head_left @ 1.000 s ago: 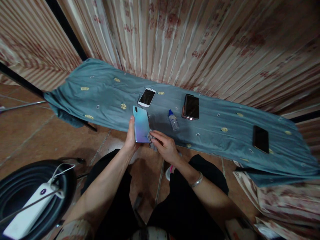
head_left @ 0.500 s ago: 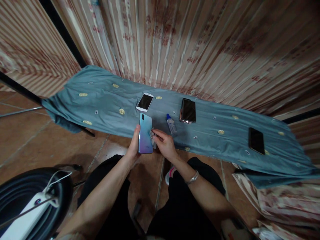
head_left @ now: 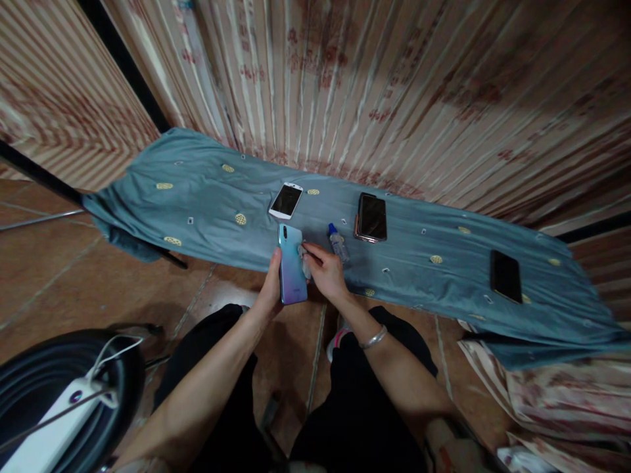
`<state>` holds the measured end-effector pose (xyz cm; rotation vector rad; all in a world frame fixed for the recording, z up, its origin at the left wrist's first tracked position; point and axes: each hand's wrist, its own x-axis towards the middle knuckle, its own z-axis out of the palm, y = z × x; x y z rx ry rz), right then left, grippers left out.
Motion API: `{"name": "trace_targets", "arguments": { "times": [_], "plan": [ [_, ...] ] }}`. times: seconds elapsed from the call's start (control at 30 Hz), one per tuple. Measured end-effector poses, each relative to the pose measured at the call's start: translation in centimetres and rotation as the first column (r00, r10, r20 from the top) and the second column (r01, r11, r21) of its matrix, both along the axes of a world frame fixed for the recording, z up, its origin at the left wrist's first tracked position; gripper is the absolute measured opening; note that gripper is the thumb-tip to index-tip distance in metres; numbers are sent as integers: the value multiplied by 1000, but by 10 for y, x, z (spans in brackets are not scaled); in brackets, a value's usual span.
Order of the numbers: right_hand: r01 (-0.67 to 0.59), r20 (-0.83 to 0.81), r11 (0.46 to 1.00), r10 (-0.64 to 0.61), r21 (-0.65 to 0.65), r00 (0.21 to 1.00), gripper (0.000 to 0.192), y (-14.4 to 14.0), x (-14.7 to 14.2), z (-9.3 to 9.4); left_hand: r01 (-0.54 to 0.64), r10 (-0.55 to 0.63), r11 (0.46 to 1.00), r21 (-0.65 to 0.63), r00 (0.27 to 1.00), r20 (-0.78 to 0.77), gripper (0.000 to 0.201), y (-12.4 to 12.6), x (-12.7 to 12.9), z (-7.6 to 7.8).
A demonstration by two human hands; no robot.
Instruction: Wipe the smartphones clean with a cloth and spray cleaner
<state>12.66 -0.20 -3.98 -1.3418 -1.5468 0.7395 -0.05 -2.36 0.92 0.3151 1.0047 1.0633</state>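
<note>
A blue-to-purple smartphone (head_left: pixel 292 269), its camera side facing up, rests in my left hand (head_left: pixel 270 281), which is closed around its left edge. My right hand (head_left: pixel 325 268) pinches a small pale cloth (head_left: pixel 303 257) against the phone's right edge. Just beyond, a white phone (head_left: pixel 286 200) lies screen up on the blue cloth cover (head_left: pixel 211 210). A clear bottle with a blue cap (head_left: pixel 339 244) lies right of my right hand, touching neither hand.
Stacked dark phones (head_left: pixel 372 218) lie to the right of the bottle, and another dark phone (head_left: pixel 505 276) is farther right. Striped curtains (head_left: pixel 320 79) hang behind the covered surface. At lower left sit a coiled black hose (head_left: pixel 123 381) and a white power strip (head_left: pixel 54 427).
The held phone and both hands have shifted slightly right. The fingers of my right hand with the cloth have moved a little up along the phone's edge.
</note>
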Motion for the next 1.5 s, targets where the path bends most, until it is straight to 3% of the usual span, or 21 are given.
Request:
{"name": "trace_targets", "arguments": {
  "times": [0.2, 0.37, 0.8, 1.17, 1.5],
  "plan": [
    [65, -19, 998, -65, 6, 998, 31, 13, 2, 2, 60, -64, 996, -72, 997, -52, 53, -5, 0, -2],
    [87, -4, 996, -87, 28, 996, 33, 17, 5, 7, 159, -159, 987, -22, 987, -33, 62, -6, -1, -9],
    [-14, 31, 992, 11, 124, 999, 34, 15, 2, 22, 240, -241, 971, -13, 970, -45, 58, -10, 1, -21],
    [-24, 80, 995, 16, 102, 997, 33, 20, 7, 16, 196, -196, 981, 8, 981, -12, 58, -12, -3, -14],
    [61, 65, 997, -63, 37, 996, 36, 16, 6, 11, 153, -153, 988, 23, 988, -6, 60, -8, -5, -6]
  ]
}}
